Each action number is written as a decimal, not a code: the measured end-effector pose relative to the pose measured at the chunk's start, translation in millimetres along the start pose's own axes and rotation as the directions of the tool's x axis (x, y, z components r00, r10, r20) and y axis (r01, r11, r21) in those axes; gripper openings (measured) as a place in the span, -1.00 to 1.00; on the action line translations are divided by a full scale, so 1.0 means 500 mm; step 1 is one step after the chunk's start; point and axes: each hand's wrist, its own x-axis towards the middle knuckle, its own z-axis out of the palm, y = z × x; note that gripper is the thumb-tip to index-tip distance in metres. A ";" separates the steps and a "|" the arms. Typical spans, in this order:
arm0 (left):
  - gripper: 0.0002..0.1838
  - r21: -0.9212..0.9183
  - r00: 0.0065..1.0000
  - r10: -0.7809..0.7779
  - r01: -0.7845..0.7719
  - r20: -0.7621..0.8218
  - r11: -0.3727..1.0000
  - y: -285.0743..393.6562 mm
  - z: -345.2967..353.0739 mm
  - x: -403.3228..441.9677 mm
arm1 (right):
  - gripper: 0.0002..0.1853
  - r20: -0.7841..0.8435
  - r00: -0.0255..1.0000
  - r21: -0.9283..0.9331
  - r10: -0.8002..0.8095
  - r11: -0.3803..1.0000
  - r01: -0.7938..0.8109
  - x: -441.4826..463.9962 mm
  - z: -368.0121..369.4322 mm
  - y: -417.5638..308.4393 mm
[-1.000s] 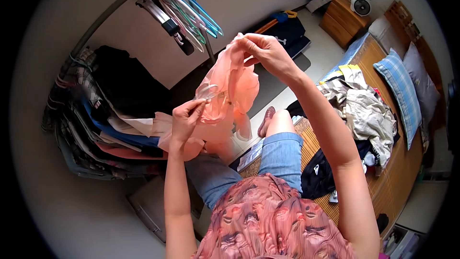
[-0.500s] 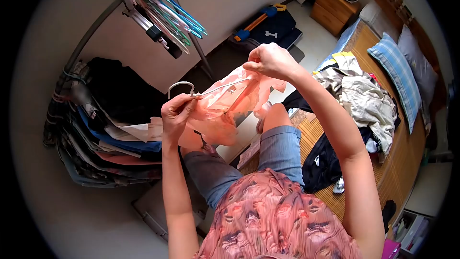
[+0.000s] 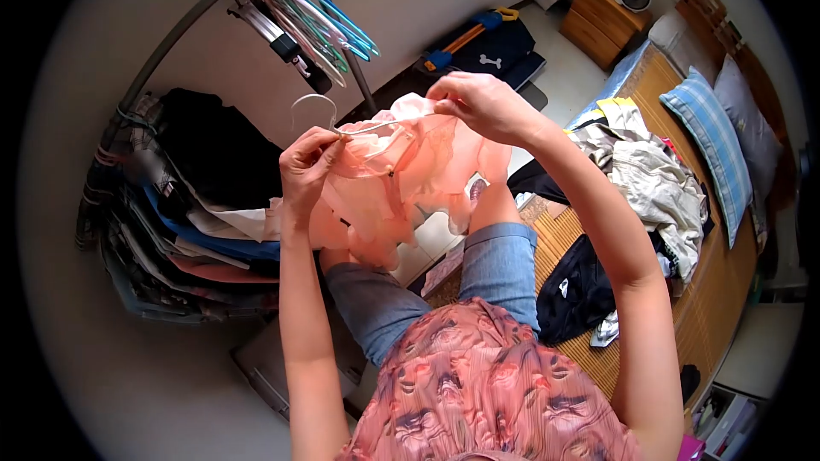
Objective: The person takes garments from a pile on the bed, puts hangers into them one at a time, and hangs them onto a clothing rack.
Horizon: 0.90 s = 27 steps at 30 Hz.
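Note:
A sheer peach garment [image 3: 389,192] hangs in loose folds between my hands, above my knees. A white clothes hanger [image 3: 369,129] runs along its top edge, with the curved hook standing up at the left. My left hand [image 3: 307,166] is closed in a pinch on the hanger, just below the hook. At the far end of the hanger, my right hand [image 3: 487,105] pinches the garment's upper edge. Whether the right fingers also grip the hanger's tip is hidden.
At left, a curved rack [image 3: 162,51] carries dark clothes [image 3: 201,141] low down and several empty hangers [image 3: 312,13] higher up. To the right, a bed [image 3: 683,324] holds piled clothes [image 3: 653,192] and a blue checked pillow [image 3: 709,149]. A wooden nightstand [image 3: 598,26] stands behind.
Both hands have shifted slightly left, and the left one has risen. The hanger lies more level, and the garment now hangs wider and more spread out below it.

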 end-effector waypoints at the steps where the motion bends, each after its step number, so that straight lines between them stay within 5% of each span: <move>1: -0.93 -0.004 1.000 -0.005 0.005 -0.009 1.000 0.003 -0.001 0.005 | -0.83 0.101 0.994 0.056 0.030 0.998 -0.036 -0.006 0.004 0.003; 4: -0.91 0.117 0.999 -0.010 0.014 -0.033 0.993 0.012 0.000 0.023 | -0.82 -0.014 1.000 0.171 -0.003 0.985 0.006 -0.021 0.038 0.012; 6: -0.85 0.452 0.962 0.239 -0.157 -0.131 0.878 0.030 0.014 0.031 | -0.86 -0.125 0.986 0.183 0.115 0.979 -0.091 -0.028 0.050 0.023; 8: -0.84 0.405 0.946 0.017 0.122 -0.324 0.906 0.011 0.006 0.018 | -0.85 -0.163 0.974 0.148 0.158 0.980 -0.134 -0.036 0.046 0.027; 12: -0.83 0.207 0.834 -0.123 0.272 -0.539 0.940 0.018 0.045 0.001 | -0.86 -0.304 0.951 0.007 0.064 0.998 -0.065 -0.059 0.079 0.052; 14: -0.73 -0.003 0.907 -0.200 0.215 -0.371 0.977 0.039 0.088 -0.008 | -0.87 -0.336 0.937 0.079 0.095 0.994 -0.073 -0.068 0.093 0.058; 15: -0.67 -0.124 0.962 -0.222 0.204 -0.159 0.971 0.052 0.092 -0.013 | -0.86 -0.349 0.927 0.181 0.139 0.980 -0.078 -0.071 0.101 0.077; 16: -0.67 -0.214 0.946 -0.293 0.260 -0.141 0.942 0.075 0.099 -0.018 | -0.86 -0.354 0.916 0.282 0.186 0.956 -0.085 -0.076 0.105 0.098; 19: -0.58 0.465 0.935 -0.130 0.281 -0.330 0.840 0.086 0.066 -0.027 | -0.84 -0.284 0.935 0.521 0.213 0.853 -0.036 -0.096 0.099 0.140; 22: -0.61 0.469 0.987 0.057 0.021 -0.153 0.883 0.088 0.060 -0.027 | -0.82 -0.251 0.967 0.387 0.046 0.920 0.057 -0.103 0.078 0.145; 24: -0.65 0.186 0.992 -0.111 0.099 0.055 0.978 0.091 0.076 -0.042 | -0.82 -0.199 0.978 0.310 -0.060 0.943 0.121 -0.118 0.056 0.124; 25: -0.65 0.373 0.890 -0.389 0.286 0.238 0.883 0.093 0.081 -0.058 | -0.83 -0.175 0.978 0.268 -0.114 0.950 0.159 -0.132 0.046 0.110; 27: -0.64 0.564 0.659 -0.591 0.294 0.465 0.771 0.054 0.089 -0.118 | -0.88 -0.093 0.984 0.231 -0.152 0.958 0.170 -0.178 0.032 0.082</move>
